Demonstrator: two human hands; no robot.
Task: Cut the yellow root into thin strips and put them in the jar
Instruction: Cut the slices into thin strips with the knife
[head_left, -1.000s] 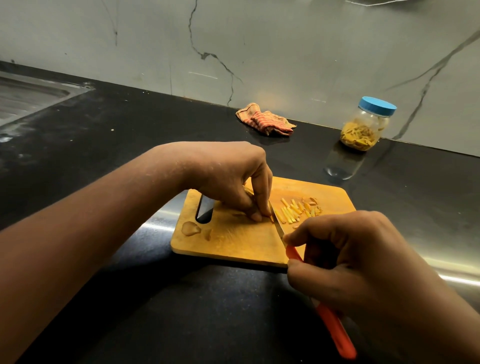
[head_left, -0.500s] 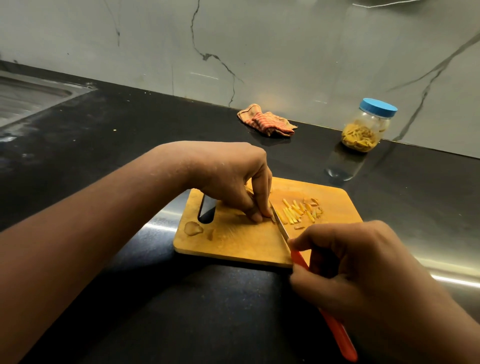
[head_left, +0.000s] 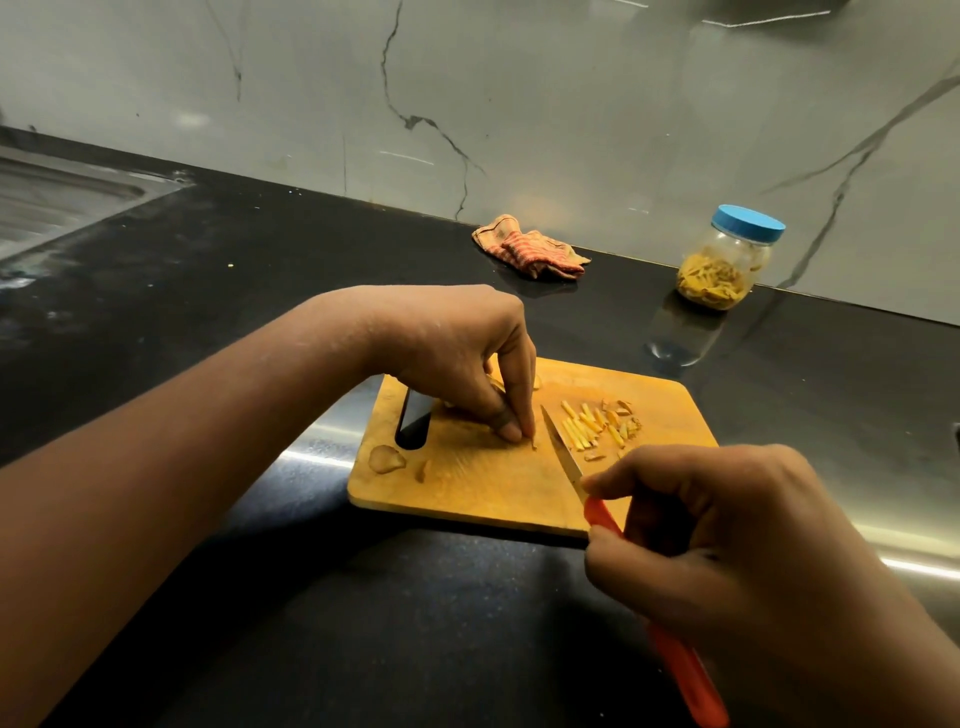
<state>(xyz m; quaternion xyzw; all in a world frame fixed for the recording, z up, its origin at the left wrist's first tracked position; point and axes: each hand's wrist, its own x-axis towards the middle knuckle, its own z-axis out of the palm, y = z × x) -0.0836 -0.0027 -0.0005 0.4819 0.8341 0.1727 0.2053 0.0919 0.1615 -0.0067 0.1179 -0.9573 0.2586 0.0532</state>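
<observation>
- Head view: your left grip (head_left: 457, 358) is curled, its fingertips pinching a small piece of yellow root (head_left: 532, 442) against the cutting board (head_left: 467, 488). Most of the piece is hidden.
- Your right grip (head_left: 727, 545) is closed round the orange handle of the knife (head_left: 560, 452). The blade tip points to 11 o'clock, just at 3 o'clock of the left fingertips.
- Cut strips (head_left: 592, 430) lie in a loose pile on the board at 3 o'clock of the blade.
- Two scraps (head_left: 387, 458) lie near the board's 9 o'clock edge, beside the handle slot.
- The jar (head_left: 727, 260), blue lid on and part-filled with yellow pieces, stands on the counter (head_left: 234, 322) at 1 o'clock of the board, well apart.
- A folded cloth (head_left: 530, 249) lies at 12 o'clock and a sink (head_left: 52, 197) at 10 o'clock.
</observation>
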